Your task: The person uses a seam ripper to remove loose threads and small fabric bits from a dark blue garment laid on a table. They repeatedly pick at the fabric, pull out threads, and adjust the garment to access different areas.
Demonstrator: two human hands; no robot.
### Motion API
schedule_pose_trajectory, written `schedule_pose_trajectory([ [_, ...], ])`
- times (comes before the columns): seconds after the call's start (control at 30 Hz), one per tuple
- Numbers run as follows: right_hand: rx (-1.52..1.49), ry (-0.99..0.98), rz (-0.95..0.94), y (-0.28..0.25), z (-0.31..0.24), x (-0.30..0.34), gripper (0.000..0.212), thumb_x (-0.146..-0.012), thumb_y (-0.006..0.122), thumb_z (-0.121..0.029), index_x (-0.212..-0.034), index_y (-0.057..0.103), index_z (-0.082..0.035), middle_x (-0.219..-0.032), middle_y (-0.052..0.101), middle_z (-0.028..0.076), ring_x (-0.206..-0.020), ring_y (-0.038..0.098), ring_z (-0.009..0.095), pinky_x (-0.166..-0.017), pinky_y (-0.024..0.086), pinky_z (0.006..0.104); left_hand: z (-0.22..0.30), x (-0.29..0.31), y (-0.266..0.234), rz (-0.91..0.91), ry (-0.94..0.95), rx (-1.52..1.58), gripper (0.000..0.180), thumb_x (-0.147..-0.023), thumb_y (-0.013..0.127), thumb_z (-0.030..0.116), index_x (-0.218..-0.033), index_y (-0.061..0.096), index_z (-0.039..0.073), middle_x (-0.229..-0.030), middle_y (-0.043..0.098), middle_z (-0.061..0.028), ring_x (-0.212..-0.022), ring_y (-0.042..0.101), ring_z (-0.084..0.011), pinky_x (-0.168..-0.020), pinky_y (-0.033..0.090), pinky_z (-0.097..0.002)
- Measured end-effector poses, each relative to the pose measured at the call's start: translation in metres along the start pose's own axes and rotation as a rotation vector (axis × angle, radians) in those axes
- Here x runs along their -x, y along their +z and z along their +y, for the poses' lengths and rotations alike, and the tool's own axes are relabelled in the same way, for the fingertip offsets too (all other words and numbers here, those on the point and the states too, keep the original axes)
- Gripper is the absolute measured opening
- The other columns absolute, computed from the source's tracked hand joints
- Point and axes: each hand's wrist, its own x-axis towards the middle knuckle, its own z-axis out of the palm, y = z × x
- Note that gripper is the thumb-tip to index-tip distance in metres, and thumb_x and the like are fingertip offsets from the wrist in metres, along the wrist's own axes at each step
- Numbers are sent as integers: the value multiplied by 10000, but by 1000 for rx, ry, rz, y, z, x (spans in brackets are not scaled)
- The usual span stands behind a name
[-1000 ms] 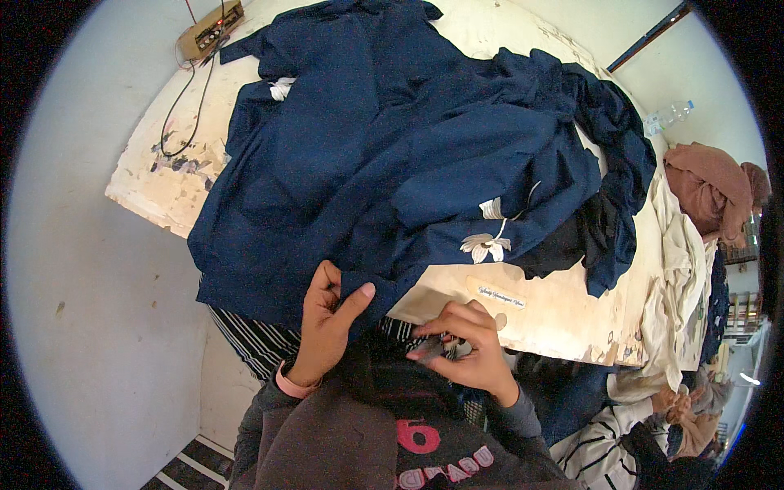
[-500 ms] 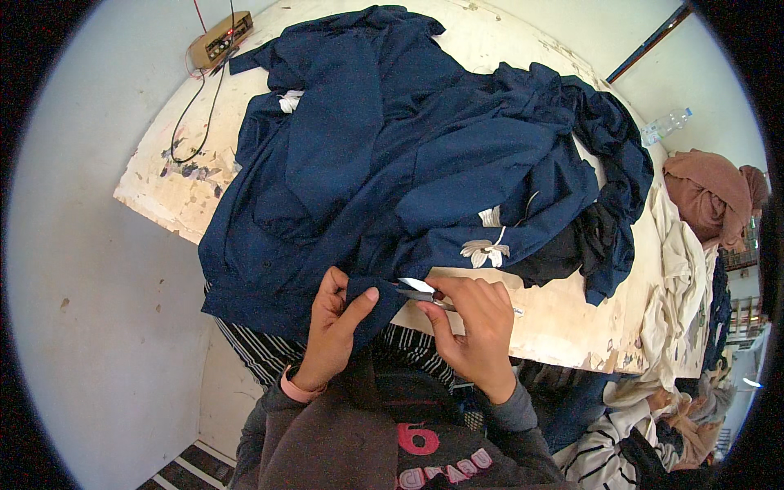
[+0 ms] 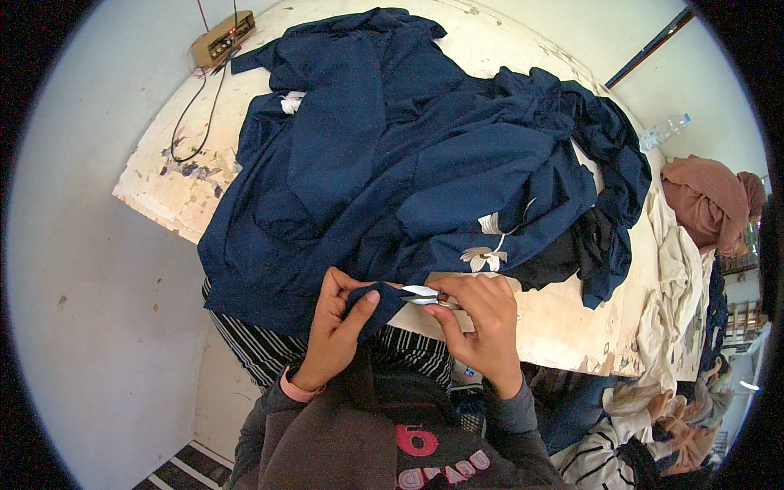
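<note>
A large navy blue garment (image 3: 343, 171) lies bunched over the table, its near edge hanging over the front. Pale flower embroidery (image 3: 485, 258) shows on its right part. My left hand (image 3: 336, 320) is closed on a folded edge of the garment, thumb on top. In my right hand (image 3: 483, 323) is a pair of small thread snips (image 3: 422, 296), held between thumb and fingers. Their blades point left, right beside the held edge. Whether a thread lies between the blades is too small to tell.
The worn wooden table (image 3: 563, 335) shows at its front right. A brown box device (image 3: 220, 41) with cables stands back left. At the right are a plastic bottle (image 3: 665, 131), brown cloth (image 3: 706, 196) and cream cloth (image 3: 665, 294). A wall (image 3: 90, 245) rises at the left.
My left hand has curled the garment's edge over more. The snips have turned slightly and their blades look closer together. My right hand has shifted a little.
</note>
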Motion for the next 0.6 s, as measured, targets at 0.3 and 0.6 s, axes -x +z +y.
schedule_pose_trajectory([
  [0.3, 47, -48, 4, 0, 4, -2, 244, -795, 775, -185, -1002, 694, -85, -875, 685, 37, -741, 598, 231, -690, 393, 360, -2, -1, -5, -86, 39, -46, 115, -1034, 511, 31, -1082, 407, 31, -1160, 668, -177, -1104, 597, -141, -989, 444, -275],
  [0.6, -60, -10, 89, 8, 9, 0, 221, -769, 801, -140, -957, 711, -67, -852, 701, 20, -702, 564, 198, -687, 366, 332, -6, -2, -6, -13, -84, 58, 159, -1009, 577, 94, -1087, 439, 85, -1086, 690, -124, -990, 664, -157, -879, 524, -297],
])
